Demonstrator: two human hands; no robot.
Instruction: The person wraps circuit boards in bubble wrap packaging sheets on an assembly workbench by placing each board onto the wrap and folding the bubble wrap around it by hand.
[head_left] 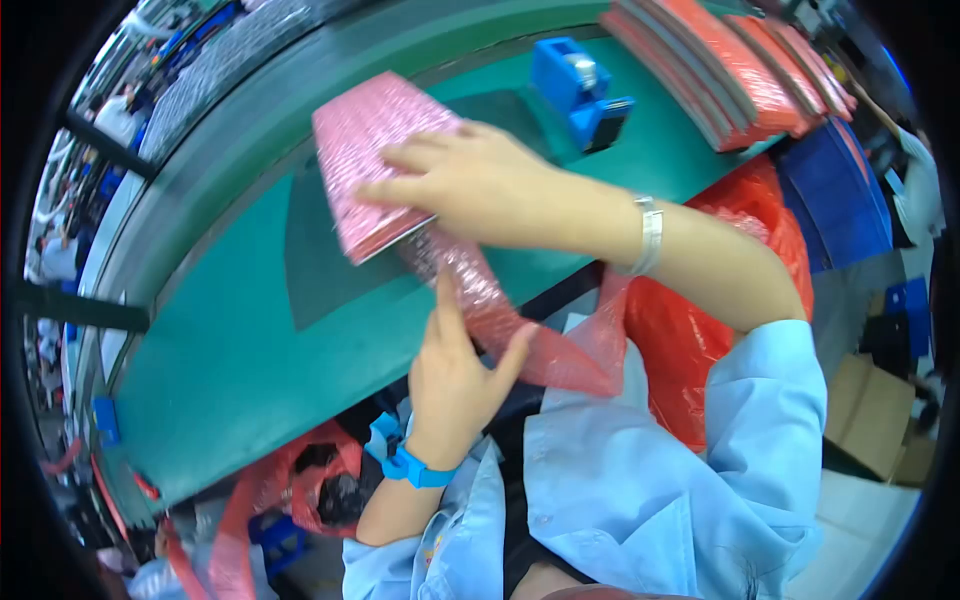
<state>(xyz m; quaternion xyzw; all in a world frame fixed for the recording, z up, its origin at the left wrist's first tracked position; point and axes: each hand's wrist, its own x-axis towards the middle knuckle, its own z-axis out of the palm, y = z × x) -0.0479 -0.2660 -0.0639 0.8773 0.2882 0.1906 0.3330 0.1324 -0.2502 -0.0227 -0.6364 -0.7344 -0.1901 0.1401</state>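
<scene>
A flat block covered in pink bubble wrap (365,135) lies tilted on a dark mat (320,255) on the green table. My right hand (440,180) rests on top of it with fingers spread. From its near edge a loose strip of pink bubble wrap (565,360) hangs down over the table edge toward my lap. My left hand (455,365), with a blue band at the wrist, is beside the strip, index finger pointing up and thumb apart. Whether it touches the strip is unclear.
Beyond my right hand stands a blue tape dispenser (580,90). Stacked pink-wrapped packs (700,75) lie at the far right, above a blue bin (835,195). A red plastic bag (675,345) is beside my right arm. Cardboard boxes (868,415) stand at right. People are in the background.
</scene>
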